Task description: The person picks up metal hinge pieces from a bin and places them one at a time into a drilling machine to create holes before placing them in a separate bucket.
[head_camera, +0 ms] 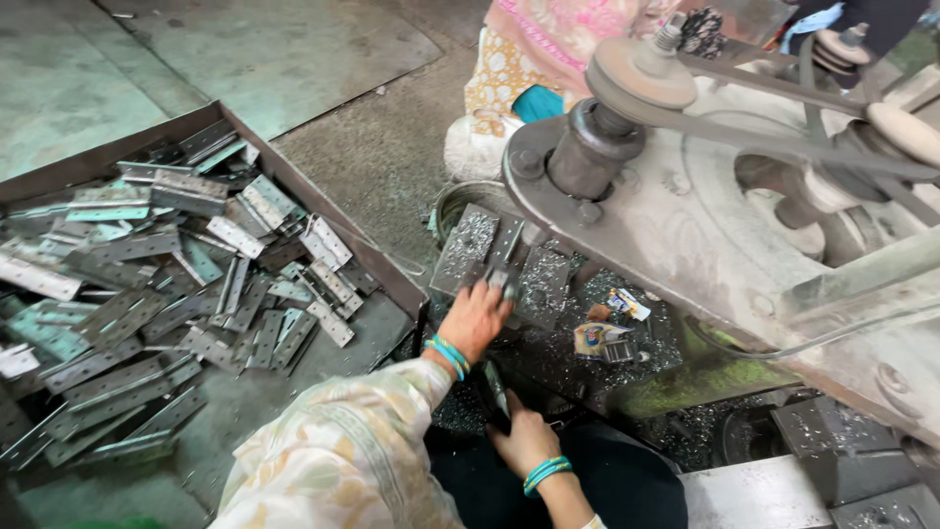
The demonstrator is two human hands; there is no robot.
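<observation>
Tray heaped with hinges; left hand grips hinge piece.

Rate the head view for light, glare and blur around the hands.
Head view: soft, even daylight with no hard shadows; pale sheen on the hinge plates in the tray; left hand slightly motion-blurred; right hand sits in a dark patch; the machine bows toward the frame edge.
</observation>
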